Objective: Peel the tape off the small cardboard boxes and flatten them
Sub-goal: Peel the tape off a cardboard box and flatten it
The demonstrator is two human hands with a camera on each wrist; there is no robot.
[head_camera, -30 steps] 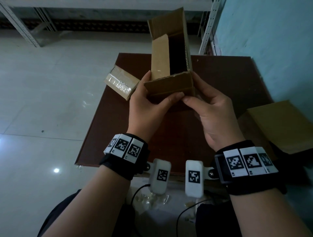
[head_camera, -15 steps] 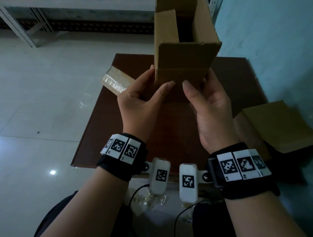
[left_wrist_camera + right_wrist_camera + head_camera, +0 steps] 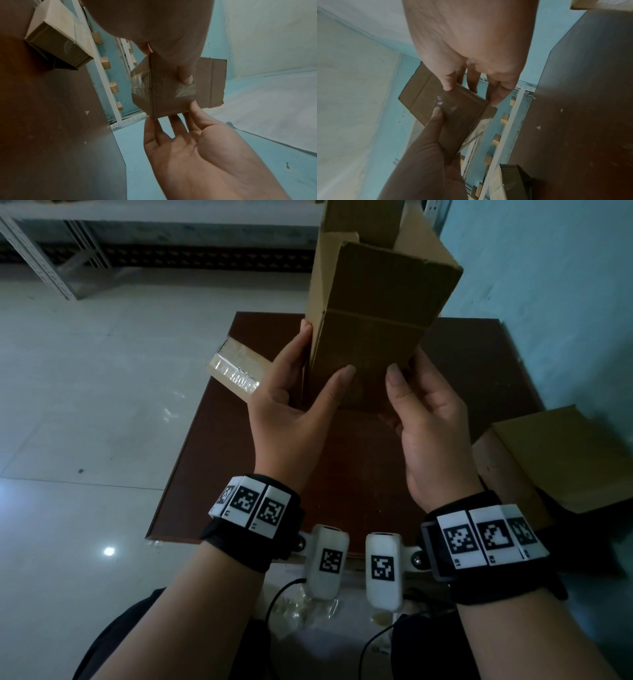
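Note:
I hold an opened cardboard box [image 3: 373,313] upright above the brown table [image 3: 342,474], its flaps spread at the top. My left hand [image 3: 298,371] grips its lower left edge, thumb on the near face. My right hand [image 3: 411,385] grips the lower right side, thumb in front and fingers behind. In the left wrist view the box [image 3: 171,97] carries a shiny patch of clear tape, and right-hand fingers [image 3: 178,125] touch its lower edge. The right wrist view shows the same box [image 3: 462,116] pinched between both hands. A second, taped box [image 3: 236,368] lies on the table's left edge.
Flattened cardboard [image 3: 561,460] lies to the right of the table by the blue wall [image 3: 548,268]. Metal shelving [image 3: 44,258] stands at the back over a pale tiled floor. Crumpled clear tape [image 3: 301,611] lies near my lap below the table's front edge.
The box has been raised and turned from tilted away over the table to upright. Both hands have moved to its lower part, thumbs now on the near face.

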